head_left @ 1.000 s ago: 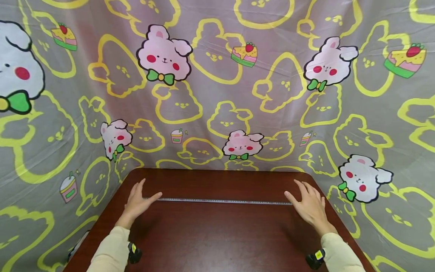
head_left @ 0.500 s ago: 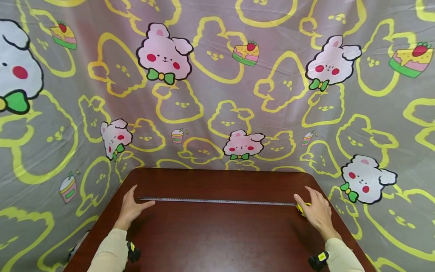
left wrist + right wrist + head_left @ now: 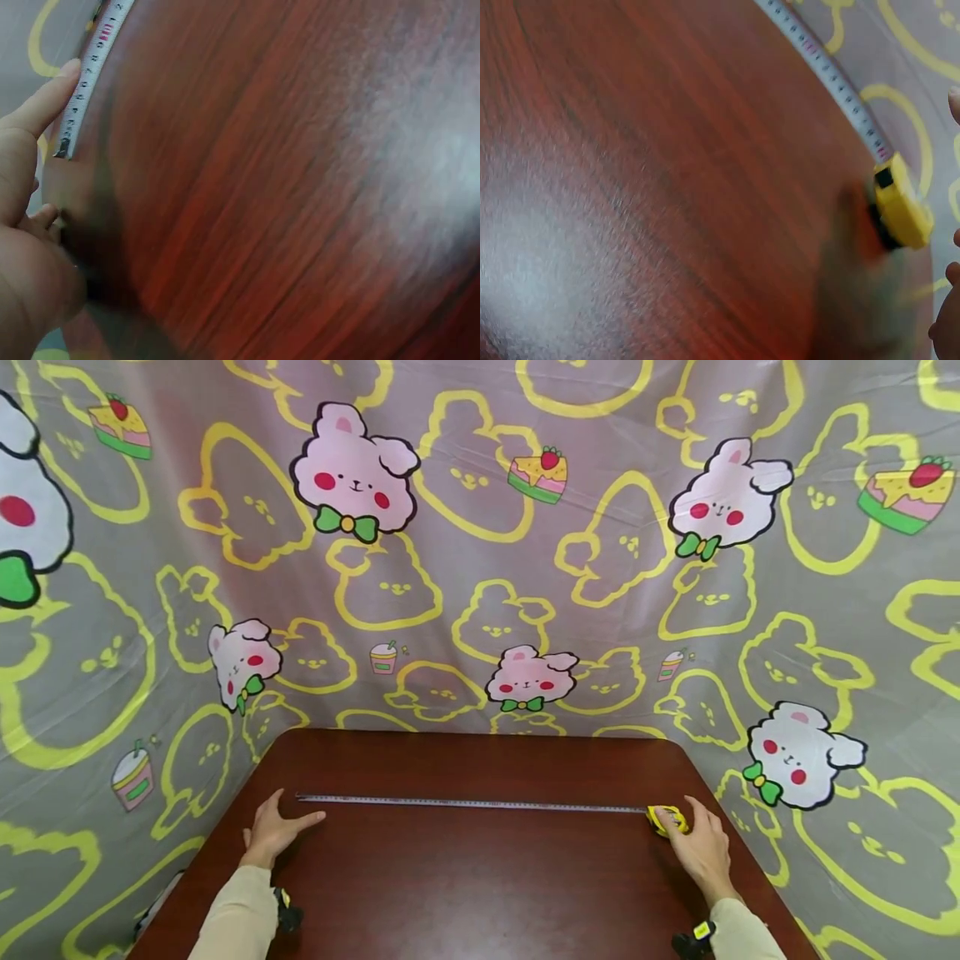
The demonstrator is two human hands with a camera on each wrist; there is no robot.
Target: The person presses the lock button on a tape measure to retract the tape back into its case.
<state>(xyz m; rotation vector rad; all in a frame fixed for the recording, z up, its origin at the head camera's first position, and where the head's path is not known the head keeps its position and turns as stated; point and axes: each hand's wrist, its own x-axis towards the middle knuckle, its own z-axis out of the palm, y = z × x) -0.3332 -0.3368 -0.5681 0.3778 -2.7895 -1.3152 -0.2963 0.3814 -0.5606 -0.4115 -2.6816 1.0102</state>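
A tape measure lies across the table, its white blade point(image 3: 465, 803) pulled out in a straight line. Its yellow case point(image 3: 904, 206) sits at the right end with a black edge showing. My right hand point(image 3: 703, 850) is beside the case, fingers spread; the right wrist view shows a gap between them. At the other end is the blade's metal hook point(image 3: 61, 148). My left hand point(image 3: 270, 832) hovers near that end with thumb and fingers apart, holding nothing.
The dark red-brown wooden table point(image 3: 480, 877) has rounded far corners. A grey curtain point(image 3: 480, 552) printed with yellow outlines and cartoon animals surrounds its back and sides. Black wrist devices point(image 3: 288, 910) hang under both sleeves.
Both hands have drawn back from the tape measure, the left one left and nearer, the right one right and nearer. The yellow case and the blade's left end have come into view.
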